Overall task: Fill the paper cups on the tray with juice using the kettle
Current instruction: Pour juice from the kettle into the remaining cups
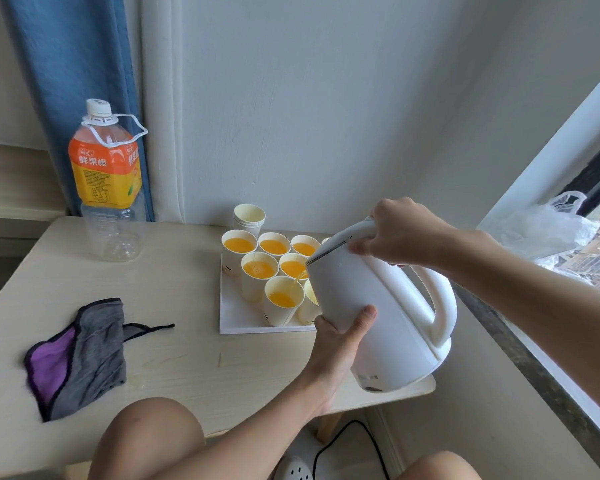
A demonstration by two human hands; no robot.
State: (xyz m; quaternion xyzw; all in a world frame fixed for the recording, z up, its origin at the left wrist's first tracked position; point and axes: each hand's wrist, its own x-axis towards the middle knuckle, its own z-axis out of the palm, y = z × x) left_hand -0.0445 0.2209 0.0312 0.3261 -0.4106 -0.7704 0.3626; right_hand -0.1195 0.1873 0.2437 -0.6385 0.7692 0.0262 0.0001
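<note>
At the table's far left stands a bottle (108, 174), nearly drained, with a cloth (80, 355) lying nearer. Midway sits the tray (236, 320), its cups (274, 245) holding juice. A thin stream falls into the front cup (283, 299), about half full. The left hand (340, 337) holds the tilted kettle (378, 313) low on its body, thumb and fingers curled round it. The right hand (399, 233) grips its top by the lid. Pouring is the step in hand. Next, I judge, level the kettle as this cup fills, then shift right to the empty cup (310, 303) half hidden behind the kettle.
</note>
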